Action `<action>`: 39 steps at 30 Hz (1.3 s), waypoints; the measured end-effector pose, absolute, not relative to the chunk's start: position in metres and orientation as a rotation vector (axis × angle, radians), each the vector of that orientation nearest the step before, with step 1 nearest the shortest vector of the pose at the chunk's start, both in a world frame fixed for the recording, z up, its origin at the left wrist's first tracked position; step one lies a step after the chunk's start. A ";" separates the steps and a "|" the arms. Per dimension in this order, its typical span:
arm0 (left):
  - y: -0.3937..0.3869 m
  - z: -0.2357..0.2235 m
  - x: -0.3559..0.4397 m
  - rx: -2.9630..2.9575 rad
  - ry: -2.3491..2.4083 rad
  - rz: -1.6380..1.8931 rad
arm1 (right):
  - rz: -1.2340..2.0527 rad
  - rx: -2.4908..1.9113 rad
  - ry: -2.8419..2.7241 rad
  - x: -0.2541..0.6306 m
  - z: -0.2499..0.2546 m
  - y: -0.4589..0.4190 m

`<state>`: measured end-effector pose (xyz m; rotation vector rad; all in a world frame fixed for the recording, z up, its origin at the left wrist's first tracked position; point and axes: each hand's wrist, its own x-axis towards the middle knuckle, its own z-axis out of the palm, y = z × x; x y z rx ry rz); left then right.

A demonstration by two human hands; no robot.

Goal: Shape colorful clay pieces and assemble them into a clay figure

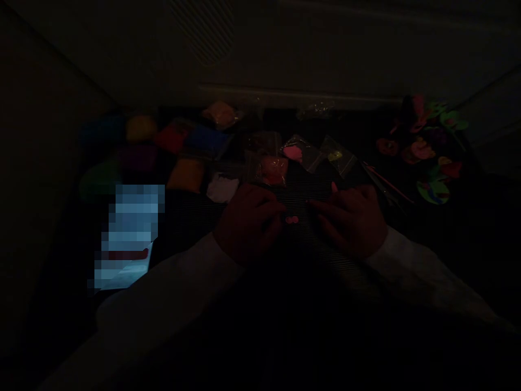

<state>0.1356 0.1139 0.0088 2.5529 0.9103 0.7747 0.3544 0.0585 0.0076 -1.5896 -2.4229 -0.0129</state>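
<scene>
The scene is very dark. My left hand (pixel 254 222) rests on the dark mat, fingers loosely curled, thumb a little apart from the index finger. Right by its fingertips lie small round pink clay pieces (pixel 292 220). Across from them is my right hand (pixel 352 220), its index finger stretched out toward the pieces and its thumb apart. A small pink piece (pixel 334 187) shows just behind the right hand's knuckles; whether it touches the hand I cannot tell. No held thing is visible in either hand.
Several packs of coloured clay, including an orange pack (pixel 186 175) and a white pack (pixel 222 187), lie at the left and back. A lit phone-like screen (pixel 130 239) is at left. Thin sticks (pixel 388 183) and colourful clay figures (pixel 433 190) are at right.
</scene>
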 end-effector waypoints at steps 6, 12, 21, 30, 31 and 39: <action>0.114 0.008 0.137 2.567 0.900 0.795 | -0.024 -1.617 -2.444 0.351 0.007 0.060; 0.114 0.009 0.137 2.576 0.916 0.782 | -0.024 -1.607 -2.456 0.349 0.007 0.061; 0.113 0.009 0.137 2.566 0.913 0.798 | -0.062 -1.617 -2.452 0.349 0.007 0.060; 0.113 0.008 0.136 2.567 0.912 0.800 | -0.062 -1.621 -2.471 0.348 0.008 0.060; 0.113 0.008 0.136 2.568 0.908 0.803 | -0.066 -1.623 -2.473 0.348 0.008 0.060; 0.113 0.009 0.137 2.574 0.898 0.785 | -0.107 -1.641 -2.495 0.347 0.007 0.059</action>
